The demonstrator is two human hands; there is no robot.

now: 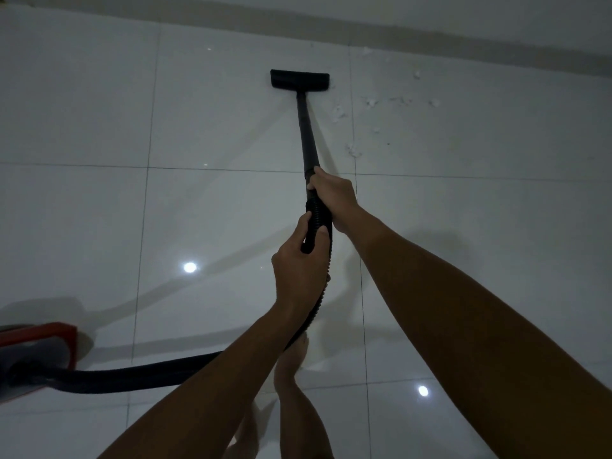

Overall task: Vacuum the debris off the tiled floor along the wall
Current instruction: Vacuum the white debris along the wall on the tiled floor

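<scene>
Because my left hand [299, 263] grips the ribbed hose [318, 223] and my right hand [331, 197] clamps the wand [306, 134], I fear the floor nozzle [299, 79], near the wall's edge, could scatter the white debris [371, 102] lying just right of it.

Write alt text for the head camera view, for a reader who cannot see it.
Both hands hold a black vacuum wand whose flat black floor nozzle rests on glossy white floor tiles near the wall; right hand higher, left hand gripping the ribbed black hose. Scattered white debris lies right of the nozzle, and the red vacuum body sits lower left.
</scene>
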